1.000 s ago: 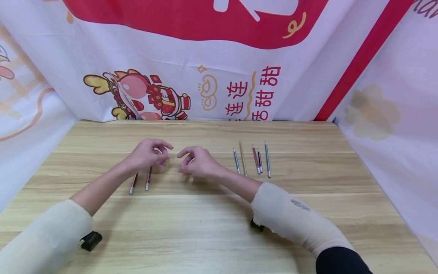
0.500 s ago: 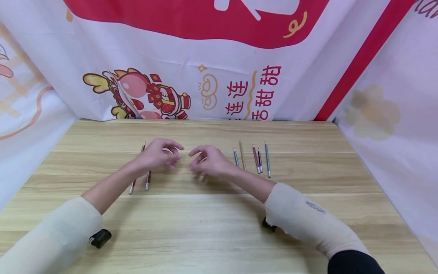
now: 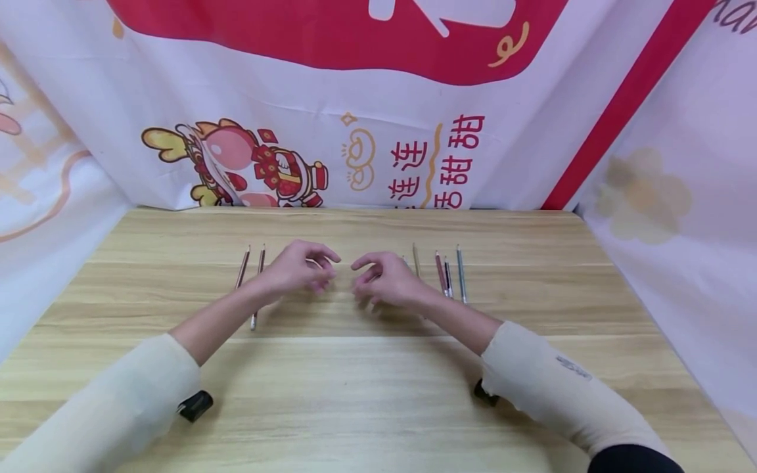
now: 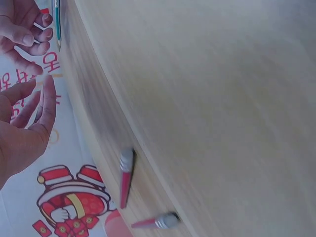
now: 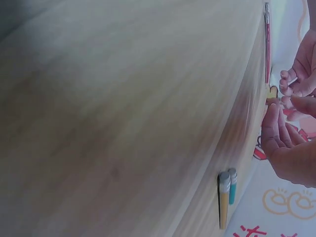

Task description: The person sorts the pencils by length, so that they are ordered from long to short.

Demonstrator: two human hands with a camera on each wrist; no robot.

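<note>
My left hand (image 3: 301,266) hovers over the table with loosely bent fingers and nothing in them. Facing it across a small gap is my right hand (image 3: 387,279), also bare, its fingers relaxed. To the left lie two dark red pencils, one (image 3: 243,266) partly behind my left forearm and another (image 3: 261,260) beside it. Beyond my right hand several pencils form a loose row: a gold pencil (image 3: 416,259), a reddish pencil (image 3: 440,270), a dark pencil (image 3: 447,276) and a blue-grey pencil (image 3: 461,272). A teal pencil (image 5: 232,187) shows in the right wrist view; my right hand mostly hides it in the head view.
The wooden table (image 3: 349,394) ends at a printed cloth backdrop (image 3: 520,144), with white cloth on both sides. A small black object (image 3: 195,406) shows by the left sleeve, another (image 3: 485,393) by the right sleeve.
Both hands have drifted to the right together, keeping a similar gap. The left forearm uncovers the upper parts of the red pencils; the right covers more of the row. No pencil has moved.
</note>
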